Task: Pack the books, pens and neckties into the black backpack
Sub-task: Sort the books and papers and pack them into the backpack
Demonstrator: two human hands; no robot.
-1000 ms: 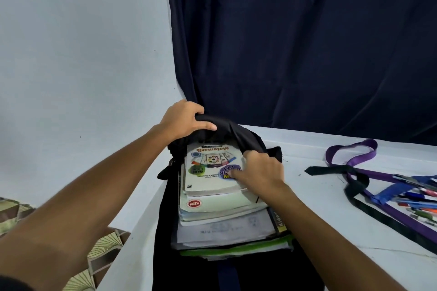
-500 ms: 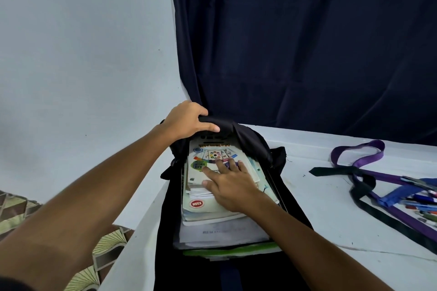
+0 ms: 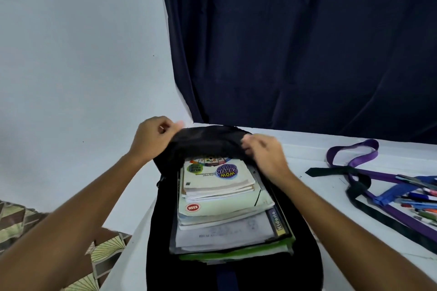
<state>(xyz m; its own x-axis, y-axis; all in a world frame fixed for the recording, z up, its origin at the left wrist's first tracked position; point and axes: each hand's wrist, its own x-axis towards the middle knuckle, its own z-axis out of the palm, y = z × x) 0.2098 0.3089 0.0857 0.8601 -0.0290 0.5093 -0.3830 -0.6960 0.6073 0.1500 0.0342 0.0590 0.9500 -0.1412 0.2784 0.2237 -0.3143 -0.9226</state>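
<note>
The black backpack (image 3: 305, 267) lies open on the white table, with a stack of books (image 3: 220, 196) inside it. The top book has a colourful cover with "WOW GRAFIK" on it. My left hand (image 3: 153, 138) grips the left side of the bag's top flap. My right hand (image 3: 264, 153) grips the right side of the same flap, which is pulled over the far ends of the books. To the right on the table lie purple, black and blue neckties (image 3: 354, 160) and several pens (image 3: 421, 201).
The white table (image 3: 319, 196) has its left edge just beside the backpack. A dark blue curtain (image 3: 295, 42) hangs behind the table. A patterned floor (image 3: 14, 219) shows at the lower left, beyond the table edge.
My right hand left the top of the book stack and took hold of the bag's flap on the right. The flap now covers more of the top book.
</note>
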